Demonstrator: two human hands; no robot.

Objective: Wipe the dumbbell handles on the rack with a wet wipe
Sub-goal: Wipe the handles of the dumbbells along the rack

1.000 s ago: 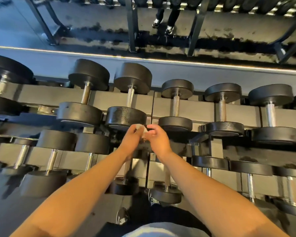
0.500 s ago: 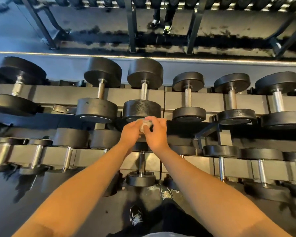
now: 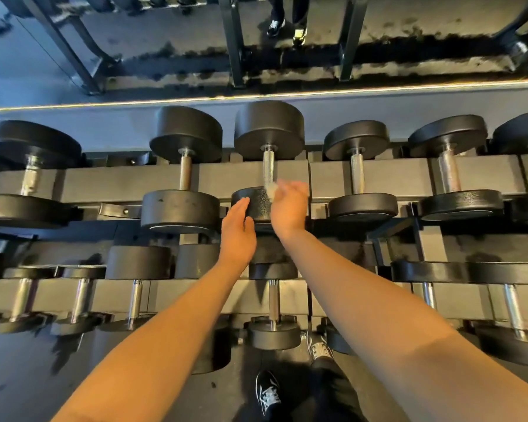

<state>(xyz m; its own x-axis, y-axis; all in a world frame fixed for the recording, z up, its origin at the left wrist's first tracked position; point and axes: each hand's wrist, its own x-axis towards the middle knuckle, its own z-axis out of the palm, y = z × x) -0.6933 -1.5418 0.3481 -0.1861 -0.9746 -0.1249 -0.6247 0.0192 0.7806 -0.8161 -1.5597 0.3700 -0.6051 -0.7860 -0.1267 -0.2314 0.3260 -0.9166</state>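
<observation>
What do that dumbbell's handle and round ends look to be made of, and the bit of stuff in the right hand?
The handle looks like bare bright metal, its grainy surface suggesting knurling. The round ends look like matte black rubber or coated metal; the speckled dull face leaves it open. The wet wipe in the right hand is pale, crumpled and blurred, probably thin cloth or paper.

Both forearms reach forward, side by side. The left hand (image 3: 237, 229) is flat, fingers straight. The right hand (image 3: 288, 205), just beside it, pinches a blurred wipe (image 3: 271, 187).
</observation>
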